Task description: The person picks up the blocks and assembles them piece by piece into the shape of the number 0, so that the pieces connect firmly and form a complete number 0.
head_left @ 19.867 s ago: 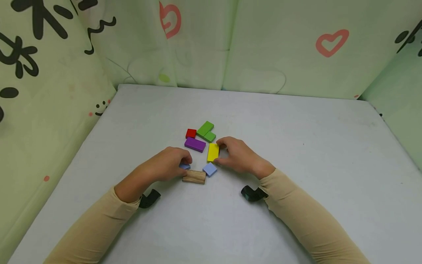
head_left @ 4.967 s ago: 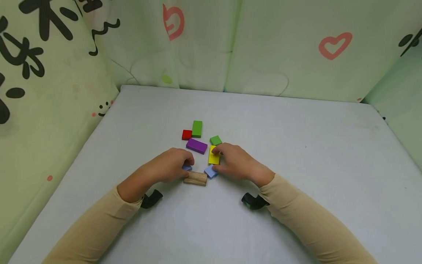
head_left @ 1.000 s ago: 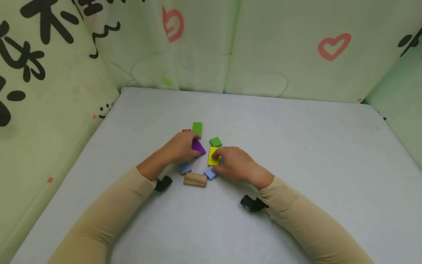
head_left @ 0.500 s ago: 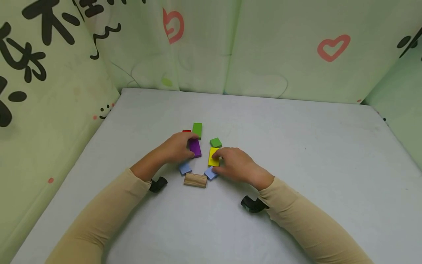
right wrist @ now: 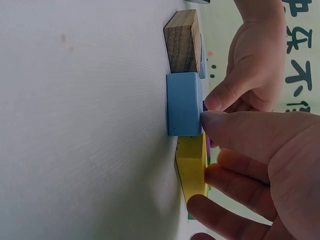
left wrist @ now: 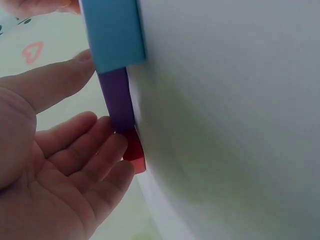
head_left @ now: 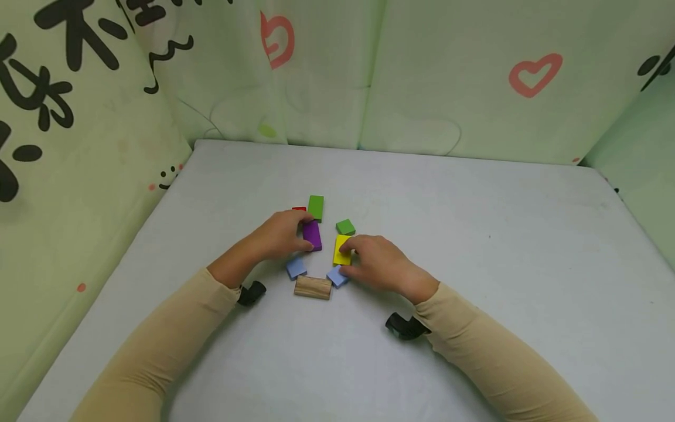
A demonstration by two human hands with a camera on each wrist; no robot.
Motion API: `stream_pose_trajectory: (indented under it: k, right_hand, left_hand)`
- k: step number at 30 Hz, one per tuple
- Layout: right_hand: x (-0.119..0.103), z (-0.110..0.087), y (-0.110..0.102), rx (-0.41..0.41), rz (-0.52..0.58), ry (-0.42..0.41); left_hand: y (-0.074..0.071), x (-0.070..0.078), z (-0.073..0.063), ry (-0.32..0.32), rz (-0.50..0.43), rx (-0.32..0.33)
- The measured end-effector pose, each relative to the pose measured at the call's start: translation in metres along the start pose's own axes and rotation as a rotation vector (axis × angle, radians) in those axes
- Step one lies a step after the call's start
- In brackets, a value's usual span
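In the head view my left hand [head_left: 282, 234] pinches the purple block [head_left: 312, 235] lengthwise, thumb at its near end and fingers at its far end. My right hand [head_left: 382, 261] rests with its fingertips on the yellow block [head_left: 340, 249], while its thumb touches the light blue block [head_left: 336, 275] just nearer. Another light blue block [head_left: 296, 268] lies left of it, and a wood-grain block [head_left: 313, 288] spans the near side between both. A long green block [head_left: 316, 207] stands beyond the purple one. Most of the red block [head_left: 299, 208] is hidden behind my left hand.
A small green block [head_left: 345, 227] lies just beyond the yellow one. All the blocks lie on a white-covered table [head_left: 474, 264], with a pale green printed curtain [head_left: 422, 76] around its far and side edges.
My left hand has moved from the left light blue block to the purple one and turned it from slanting to nearly upright in view. Earlier, the two green blocks came apart. My right hand stays put lately.
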State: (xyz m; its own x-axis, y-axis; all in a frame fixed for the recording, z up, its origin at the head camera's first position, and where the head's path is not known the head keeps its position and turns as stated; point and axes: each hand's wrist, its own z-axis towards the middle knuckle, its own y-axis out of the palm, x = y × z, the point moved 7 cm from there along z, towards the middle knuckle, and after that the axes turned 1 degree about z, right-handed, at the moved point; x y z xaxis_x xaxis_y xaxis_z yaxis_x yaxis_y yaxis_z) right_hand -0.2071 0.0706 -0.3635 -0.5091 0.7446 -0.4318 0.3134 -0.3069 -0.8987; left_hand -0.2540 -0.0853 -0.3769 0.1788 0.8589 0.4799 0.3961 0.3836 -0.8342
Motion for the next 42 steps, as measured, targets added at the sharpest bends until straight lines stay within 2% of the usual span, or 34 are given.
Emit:
stream_pose_trajectory:
  k: [11,21,30,42]
  right_hand:
    - [0.0,0.001,0.0,-0.006,-0.005,0.023]
    - [-0.001,0.0,0.001,-0.006,0.002,0.024]
    - [-0.002,0.0,-0.001,-0.007,0.001,0.021]
    - [-0.002,-0.001,0.001,-0.011,0.011,0.032]
  left_hand:
    - [-0.002,-0.001,0.002,0.051,0.056,-0.048]
    - [-0.002,-0.004,0.002,0.018,0.061,-0.09]
    - [-0.003,-0.008,0.002,0.032,0.085,-0.118]
    - [-0.003,-0.013,-0.006,0.011,0.068,-0.164]
